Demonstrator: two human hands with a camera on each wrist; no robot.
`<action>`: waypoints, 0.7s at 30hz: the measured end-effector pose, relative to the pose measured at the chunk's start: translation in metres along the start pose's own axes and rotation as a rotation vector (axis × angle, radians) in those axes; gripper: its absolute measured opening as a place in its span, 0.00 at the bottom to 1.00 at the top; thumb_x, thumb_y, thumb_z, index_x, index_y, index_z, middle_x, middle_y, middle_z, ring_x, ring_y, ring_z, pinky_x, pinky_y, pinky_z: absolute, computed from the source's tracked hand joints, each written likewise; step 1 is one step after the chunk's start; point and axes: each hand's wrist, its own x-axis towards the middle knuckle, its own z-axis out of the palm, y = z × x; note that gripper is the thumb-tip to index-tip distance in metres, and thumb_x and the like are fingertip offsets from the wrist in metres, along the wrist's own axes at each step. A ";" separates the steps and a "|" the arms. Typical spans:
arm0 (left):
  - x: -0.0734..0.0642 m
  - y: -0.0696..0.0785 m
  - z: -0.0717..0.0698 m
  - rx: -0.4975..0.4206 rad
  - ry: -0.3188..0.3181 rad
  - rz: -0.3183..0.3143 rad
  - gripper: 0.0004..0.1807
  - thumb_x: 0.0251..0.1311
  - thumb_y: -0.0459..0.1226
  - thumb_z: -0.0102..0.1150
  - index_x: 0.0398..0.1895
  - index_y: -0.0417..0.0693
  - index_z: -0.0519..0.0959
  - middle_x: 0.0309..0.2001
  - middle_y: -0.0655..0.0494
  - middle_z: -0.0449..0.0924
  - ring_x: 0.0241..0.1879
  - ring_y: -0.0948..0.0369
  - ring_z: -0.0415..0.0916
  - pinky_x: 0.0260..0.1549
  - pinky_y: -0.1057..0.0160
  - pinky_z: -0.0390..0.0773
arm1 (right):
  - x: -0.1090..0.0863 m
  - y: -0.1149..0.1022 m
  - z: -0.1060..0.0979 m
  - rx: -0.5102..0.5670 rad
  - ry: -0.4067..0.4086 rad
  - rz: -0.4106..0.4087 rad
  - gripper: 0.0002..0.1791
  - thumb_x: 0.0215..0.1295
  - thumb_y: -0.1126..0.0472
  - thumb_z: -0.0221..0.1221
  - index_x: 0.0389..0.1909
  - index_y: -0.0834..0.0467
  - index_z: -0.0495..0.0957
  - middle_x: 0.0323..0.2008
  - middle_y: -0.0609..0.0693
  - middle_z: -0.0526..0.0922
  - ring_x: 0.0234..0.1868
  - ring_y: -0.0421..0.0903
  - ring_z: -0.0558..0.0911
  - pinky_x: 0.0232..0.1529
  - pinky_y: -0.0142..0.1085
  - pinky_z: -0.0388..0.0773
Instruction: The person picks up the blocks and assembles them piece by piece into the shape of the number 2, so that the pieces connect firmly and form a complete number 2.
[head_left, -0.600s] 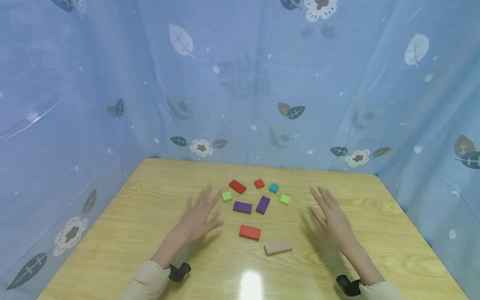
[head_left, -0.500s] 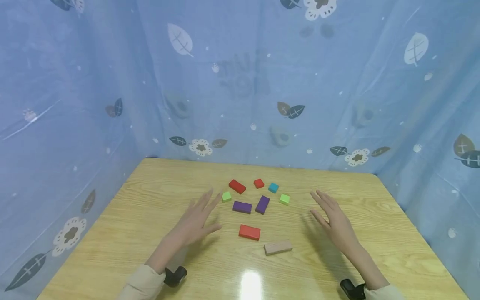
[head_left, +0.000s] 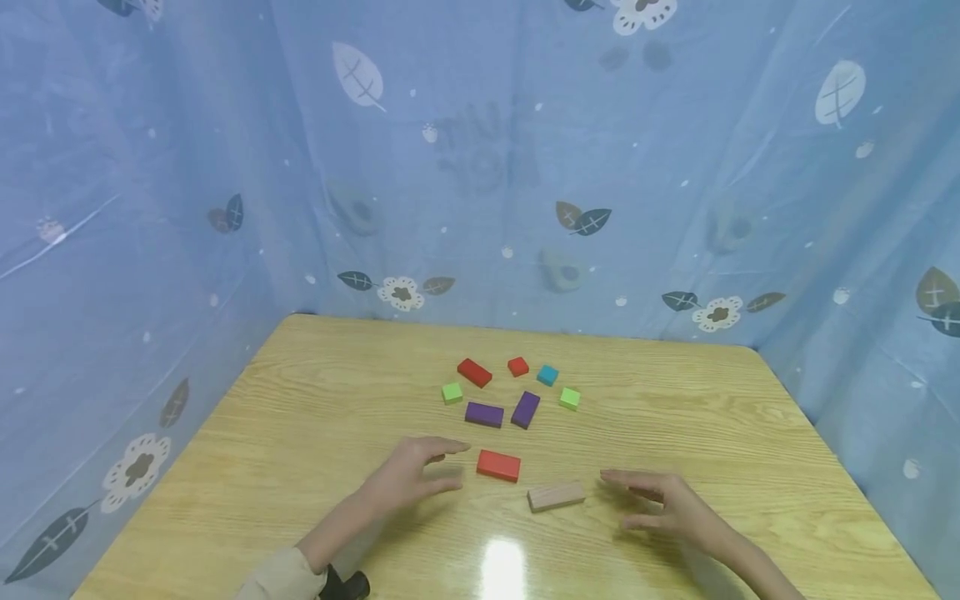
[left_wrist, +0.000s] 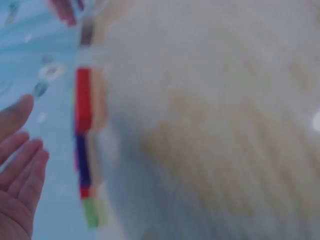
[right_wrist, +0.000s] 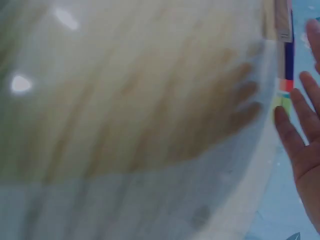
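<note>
My left hand point(head_left: 405, 479) is held over the table with fingers and thumb apart, its fingertips just left of a red block point(head_left: 498, 466). My right hand point(head_left: 671, 506) hovers with relaxed fingers to the right of a plain wooden block point(head_left: 556, 497). Neither hand holds anything. In the left wrist view the red block point(left_wrist: 84, 99) stands in line with a purple block point(left_wrist: 83, 159), away from the left fingertips. The right wrist view shows the right hand point(right_wrist: 305, 135) with fingers spread, beside the row of blocks.
Farther back lie two purple blocks, one point(head_left: 484, 414) crosswise and one point(head_left: 526, 410) slanted. Around them are two green cubes point(head_left: 452, 393), a dark red block point(head_left: 475, 372), a small red block point(head_left: 518, 367) and a blue one point(head_left: 547, 375). A blue patterned curtain point(head_left: 480, 167) surrounds the wooden table point(head_left: 337, 367).
Both hands have come down toward the front of the table and turned inward, the left toward the red block, the right toward the wooden block. The blocks have stayed in place.
</note>
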 end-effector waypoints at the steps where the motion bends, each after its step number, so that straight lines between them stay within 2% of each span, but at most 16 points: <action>1: 0.003 0.000 0.004 0.000 -0.012 -0.006 0.28 0.54 0.36 0.69 0.58 0.37 0.75 0.57 0.47 0.77 0.56 0.51 0.74 0.54 0.56 0.75 | -0.002 0.001 0.000 -0.015 -0.030 0.015 0.33 0.55 0.57 0.67 0.61 0.67 0.71 0.57 0.65 0.75 0.59 0.30 0.70 0.55 0.28 0.73; 4: 0.011 -0.003 0.015 0.062 -0.063 -0.035 0.35 0.51 0.42 0.71 0.62 0.39 0.71 0.61 0.47 0.73 0.60 0.51 0.70 0.59 0.53 0.70 | -0.006 0.004 0.000 -0.085 -0.081 0.060 0.37 0.54 0.49 0.66 0.61 0.66 0.71 0.58 0.64 0.75 0.60 0.31 0.69 0.55 0.24 0.70; 8: 0.022 -0.008 0.024 0.140 -0.111 -0.052 0.40 0.49 0.48 0.71 0.65 0.42 0.69 0.63 0.49 0.71 0.63 0.51 0.67 0.63 0.50 0.65 | -0.007 0.006 -0.001 -0.152 -0.076 0.070 0.39 0.53 0.45 0.66 0.61 0.65 0.71 0.58 0.62 0.75 0.60 0.33 0.69 0.56 0.24 0.69; 13: 0.034 -0.011 0.032 0.140 -0.101 -0.034 0.36 0.50 0.46 0.71 0.62 0.41 0.72 0.59 0.51 0.75 0.59 0.55 0.71 0.61 0.55 0.68 | -0.008 0.007 0.002 -0.173 -0.059 0.062 0.39 0.52 0.45 0.66 0.60 0.65 0.72 0.57 0.61 0.76 0.60 0.32 0.68 0.57 0.23 0.67; 16: 0.040 -0.011 0.035 0.156 -0.080 0.012 0.30 0.51 0.43 0.71 0.57 0.40 0.76 0.54 0.52 0.79 0.55 0.57 0.74 0.57 0.60 0.72 | -0.009 0.008 0.003 -0.160 -0.056 0.057 0.39 0.52 0.46 0.67 0.60 0.65 0.72 0.57 0.62 0.76 0.60 0.31 0.68 0.56 0.21 0.66; 21: 0.050 -0.010 0.032 0.177 -0.077 0.048 0.19 0.51 0.39 0.71 0.46 0.42 0.83 0.43 0.55 0.84 0.46 0.62 0.78 0.49 0.66 0.76 | -0.008 0.008 0.003 -0.137 -0.060 0.052 0.39 0.52 0.46 0.67 0.61 0.66 0.71 0.57 0.64 0.75 0.60 0.30 0.66 0.56 0.20 0.66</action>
